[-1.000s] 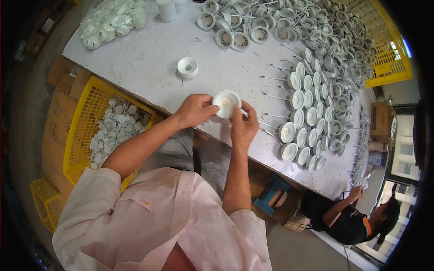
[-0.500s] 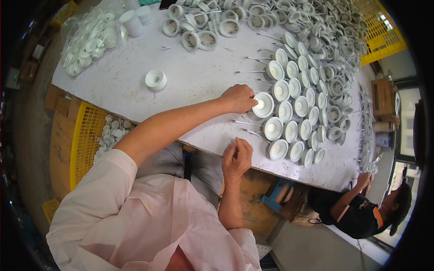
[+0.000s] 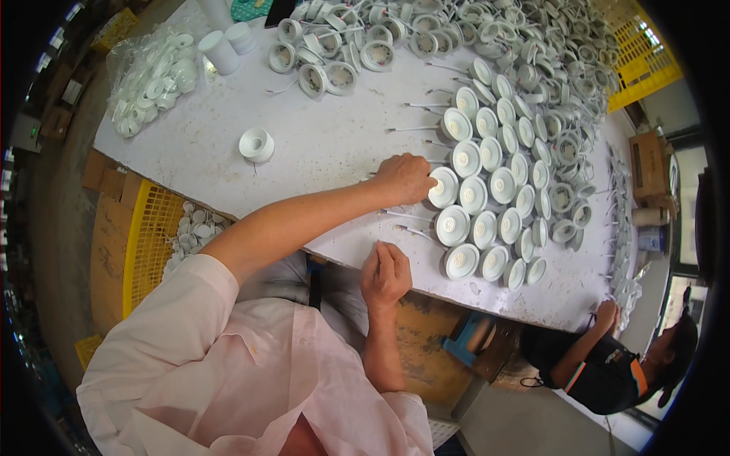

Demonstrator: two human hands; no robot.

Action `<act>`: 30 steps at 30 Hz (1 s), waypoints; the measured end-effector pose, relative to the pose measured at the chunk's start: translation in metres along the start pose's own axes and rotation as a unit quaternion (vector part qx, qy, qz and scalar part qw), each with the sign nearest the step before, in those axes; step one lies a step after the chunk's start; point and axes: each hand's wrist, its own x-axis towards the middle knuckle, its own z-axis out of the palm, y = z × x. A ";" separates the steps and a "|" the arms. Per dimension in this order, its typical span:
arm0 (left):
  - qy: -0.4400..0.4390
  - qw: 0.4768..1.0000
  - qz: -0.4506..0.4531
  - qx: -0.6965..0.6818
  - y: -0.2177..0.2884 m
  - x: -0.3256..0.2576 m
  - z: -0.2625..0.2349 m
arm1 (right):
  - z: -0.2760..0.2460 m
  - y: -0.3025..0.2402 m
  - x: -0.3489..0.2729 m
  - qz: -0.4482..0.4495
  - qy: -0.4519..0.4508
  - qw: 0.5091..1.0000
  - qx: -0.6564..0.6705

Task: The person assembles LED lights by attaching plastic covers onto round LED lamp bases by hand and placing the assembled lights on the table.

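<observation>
My left hand reaches across the table with its fingers closed at the left rim of a round white downlight. That light stands at the left edge of a block of similar downlights, faces up and tilted, several with thin white cables pointing left. Close to the table's front edge is my right hand, its fingers curled in; whatever may be inside them is hidden. A single white ring-shaped part sits apart on the left of the white table.
Many more light housings are heaped at the back right, near a yellow crate. A clear bag of white rings and white cylinders stand back left. A yellow basket holds small white parts. Another person works at far right.
The view has shifted a little. My left hand stays at the same downlight, which sits slightly closer to its neighbours. My right hand remains curled near the table edge.
</observation>
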 end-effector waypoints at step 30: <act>0.189 0.921 0.147 -0.307 -0.133 -0.124 -0.029 | 0.214 0.165 0.365 0.097 -0.077 0.970 -0.210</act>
